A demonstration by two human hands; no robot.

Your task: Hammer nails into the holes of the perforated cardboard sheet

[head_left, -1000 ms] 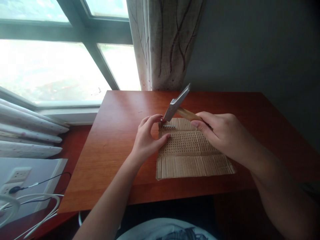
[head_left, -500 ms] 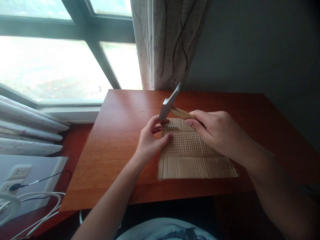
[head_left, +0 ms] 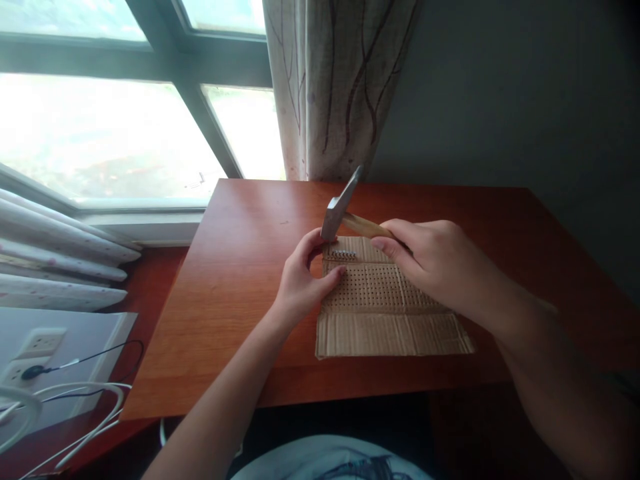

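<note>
My right hand (head_left: 430, 257) is closed round the wooden handle of a hammer (head_left: 336, 212). The metal head stands over the far left corner of a piece of corrugated cardboard (head_left: 390, 335) on the table. My left hand (head_left: 303, 277) grips the cardboard's left edge, its thumb on top and its index finger close to the hammer head. The other fingertips are partly hidden. Rows of small holes cover the cardboard's middle. Near its far left corner is a short row of small shiny pieces (head_left: 343, 255), like nails, too tiny to make out clearly.
The reddish-brown wooden table (head_left: 225, 287) carries the cardboard. Beyond it hangs a patterned curtain (head_left: 340, 87), with a window (head_left: 100, 140) to the left. At the lower left are a wall socket (head_left: 43, 343), a black plug (head_left: 34, 372) and white cables (head_left: 113, 400).
The hammer head sits very slightly farther right against the cardboard corner. My left fingers have shifted a little; both hands keep their holds.
</note>
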